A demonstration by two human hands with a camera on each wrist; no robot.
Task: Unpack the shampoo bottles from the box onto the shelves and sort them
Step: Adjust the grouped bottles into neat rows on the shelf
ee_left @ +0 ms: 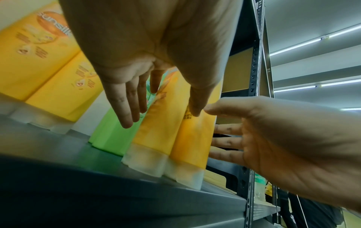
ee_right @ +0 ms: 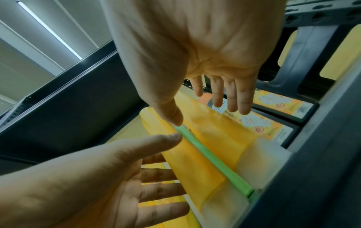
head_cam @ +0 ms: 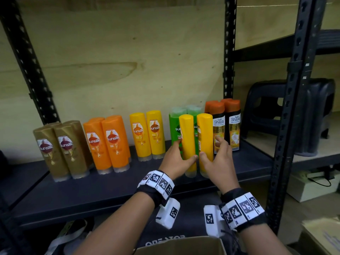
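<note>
Two yellow shampoo bottles stand cap-down side by side near the front of the dark shelf (head_cam: 92, 196), right in front of the green bottles (head_cam: 174, 126). My left hand (head_cam: 181, 153) holds the left yellow bottle (head_cam: 187, 137), thumb across its front and fingers along its left side. The right yellow bottle (head_cam: 205, 133) is held the same way by my right hand (head_cam: 213, 150), whose fingers reach past its right edge. In the left wrist view my left hand (ee_left: 162, 117) has straight fingers and a thumb on the bottle (ee_left: 156, 131). My right hand (ee_right: 205, 115) shows alike in the right wrist view.
Along the shelf from the left stand brown bottles (head_cam: 60, 148), orange bottles (head_cam: 108, 142), a yellow pair (head_cam: 147, 133) and black-and-orange Safi Shayla bottles (head_cam: 226, 126). An open cardboard box (head_cam: 180, 245) lies below my wrists. A black upright (head_cam: 288, 126) and a dark stool (head_cam: 312, 111) stand to the right.
</note>
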